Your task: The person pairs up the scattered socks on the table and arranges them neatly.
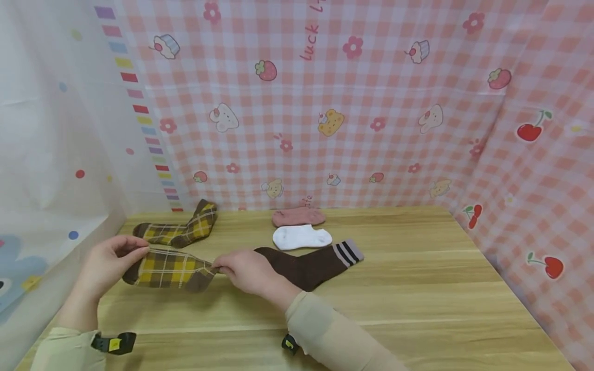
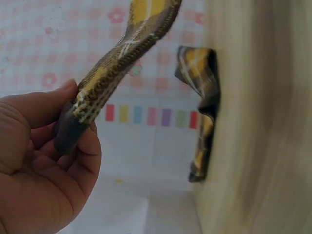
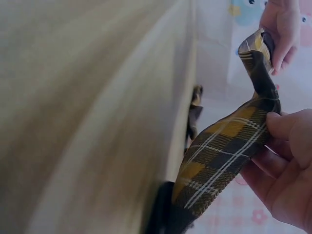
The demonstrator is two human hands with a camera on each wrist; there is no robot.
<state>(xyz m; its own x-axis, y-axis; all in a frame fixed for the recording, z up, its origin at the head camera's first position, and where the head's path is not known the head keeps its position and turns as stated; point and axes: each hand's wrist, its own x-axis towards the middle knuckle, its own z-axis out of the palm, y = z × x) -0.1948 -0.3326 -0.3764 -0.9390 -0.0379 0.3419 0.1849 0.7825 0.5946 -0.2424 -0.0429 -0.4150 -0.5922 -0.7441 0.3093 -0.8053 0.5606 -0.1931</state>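
Both hands stretch a brown and yellow plaid sock (image 1: 167, 269) between them, held up over the table. My left hand (image 1: 109, 263) pinches its dark end between thumb and fingers; in the left wrist view the dark tip (image 2: 70, 129) lies inside the curled fingers. My right hand (image 1: 250, 270) pinches the sock farther along, past the dark heel patch. In the right wrist view, plaid fabric (image 3: 219, 151) also hangs beyond the right fingers. A matching plaid sock (image 1: 160, 233) lies bent on the table just behind the held one.
Right of the plaid socks, a dark brown sock (image 1: 301, 268) with a grey striped cuff lies partly behind my right hand. Behind it are a white ankle sock (image 1: 301, 237) and a pink one (image 1: 298, 217). Patterned cloth (image 1: 371, 103) hangs along the back of the wooden table (image 1: 417, 299).
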